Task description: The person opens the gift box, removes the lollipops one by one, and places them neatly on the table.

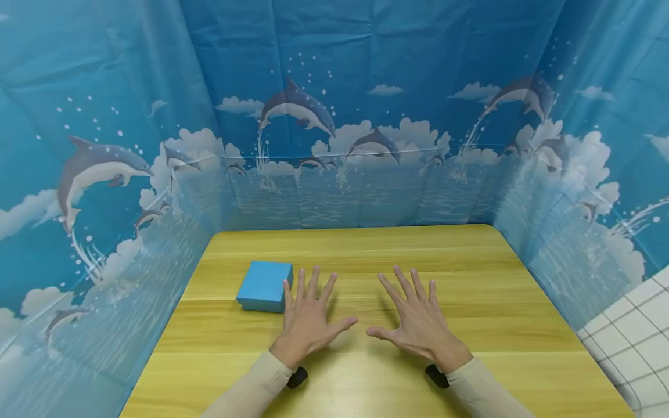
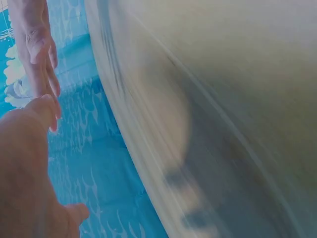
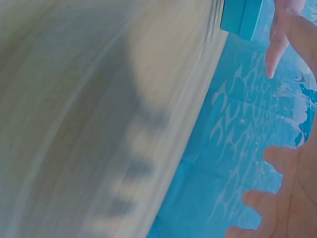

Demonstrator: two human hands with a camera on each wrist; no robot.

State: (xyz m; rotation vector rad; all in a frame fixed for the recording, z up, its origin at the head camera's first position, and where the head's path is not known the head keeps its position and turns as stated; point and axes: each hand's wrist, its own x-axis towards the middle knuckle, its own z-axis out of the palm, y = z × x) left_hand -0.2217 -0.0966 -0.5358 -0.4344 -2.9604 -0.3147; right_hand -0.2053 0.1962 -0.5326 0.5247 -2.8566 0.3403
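A blue box [image 1: 265, 285] with a flat top sits on the left part of the yellow wood-grain table [image 1: 418, 247]. My left hand [image 1: 309, 318] hovers over the table, palm down with fingers spread, its little finger overlapping the box's right edge in the head view. To the right, my right hand [image 1: 420, 319] is held the same way, fingers splayed and nothing in it. The two thumbs point toward each other with a small gap between them. Both hands cast shadows on the tabletop. In the right wrist view, the box [image 3: 241, 17] shows at the top, beside the left hand [image 3: 285, 29].
A blue curtain [image 1: 334, 191] printed with dolphins, clouds and water surrounds the table's back and sides. White tiles [image 1: 635, 342] show at the lower right. Each wrist wears a black band [image 1: 297, 377] under a beige sleeve [image 1: 251, 386].
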